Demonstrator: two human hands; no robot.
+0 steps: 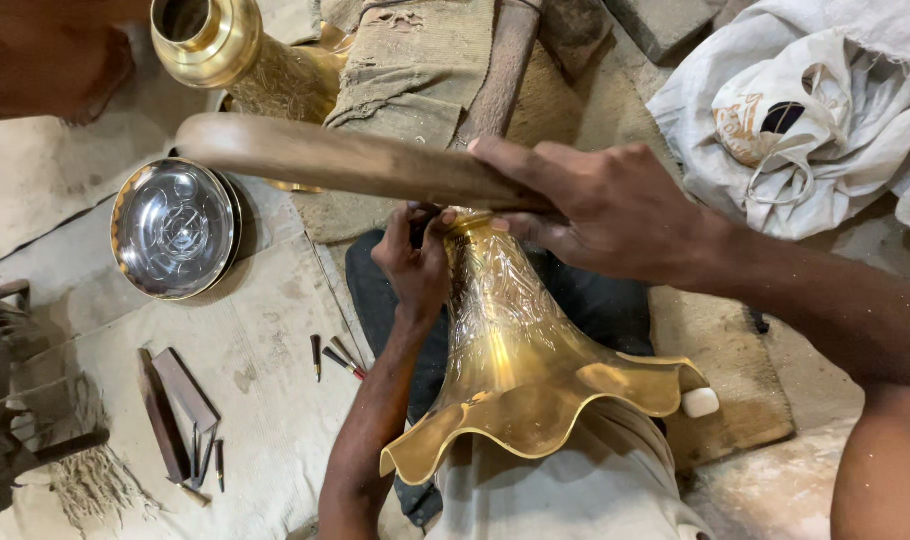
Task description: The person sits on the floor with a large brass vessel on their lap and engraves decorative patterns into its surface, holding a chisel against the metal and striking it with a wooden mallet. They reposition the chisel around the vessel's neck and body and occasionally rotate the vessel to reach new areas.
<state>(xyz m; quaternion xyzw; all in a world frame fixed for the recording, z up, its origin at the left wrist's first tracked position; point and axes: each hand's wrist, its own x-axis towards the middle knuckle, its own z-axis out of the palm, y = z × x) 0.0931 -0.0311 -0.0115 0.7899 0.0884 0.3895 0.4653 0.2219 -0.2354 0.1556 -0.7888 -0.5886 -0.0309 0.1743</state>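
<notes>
Dead centre of the frame there's one big engraved brass vase with a wavy flared rim, lying tilted across the person's lap, flared end toward the bottom of the picture and narrow neck pointing up toward the middle. The left hand is pinched tight around a small dark chisel-like tool pressed right at the neck of the vase. The right hand is wrapped firmly around one long brown wooden mallet, which stretches from the centre out toward the upper left, sitting just above the chisel.

Moving outward: a second brass vessel with a round open mouth sits at the top left, partly tucked behind a worn beige cloth pad. So that's two brass pieces total. Left of centre there's one round shiny metal dish with an embossed pattern on the dusty floor.

Just beside the left forearm I count about three small punches lying loose. Further to the lower left, two flat dark wooden strips lie side by side, with a few thin metal tools next to them, hard to count exactly.

One small white block touches the vase's rim on the right. Upper right corner has a pile of crumpled white sacks.
</notes>
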